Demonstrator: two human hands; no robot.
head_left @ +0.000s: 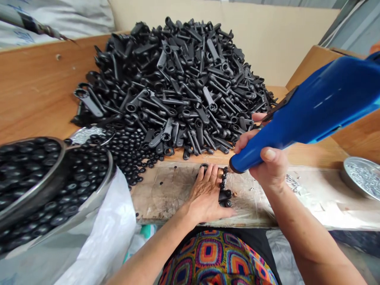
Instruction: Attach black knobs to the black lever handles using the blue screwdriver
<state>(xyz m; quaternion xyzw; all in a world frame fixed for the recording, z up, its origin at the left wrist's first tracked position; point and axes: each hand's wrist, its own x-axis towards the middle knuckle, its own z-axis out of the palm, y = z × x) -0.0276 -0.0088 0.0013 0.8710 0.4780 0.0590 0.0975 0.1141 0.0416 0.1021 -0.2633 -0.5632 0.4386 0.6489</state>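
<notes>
My head camera looks forward and down (my patterned clothing (210,253) peeks in) onto my nearby fingers (208,172) and worktop (314,152).

1. My blue tool (320,95): smooth, glossy, plastic by the look!
2. Now the black handles (184,79): plastic-looking, satin to matt.
3. Black knobs (126,148) here, smooth, shinier.
4. Bright metal: screws (363,176) in a smooth metal dish (344,178).
5. And my side board (38,75), smooth wood, faintly glossy.
</notes>
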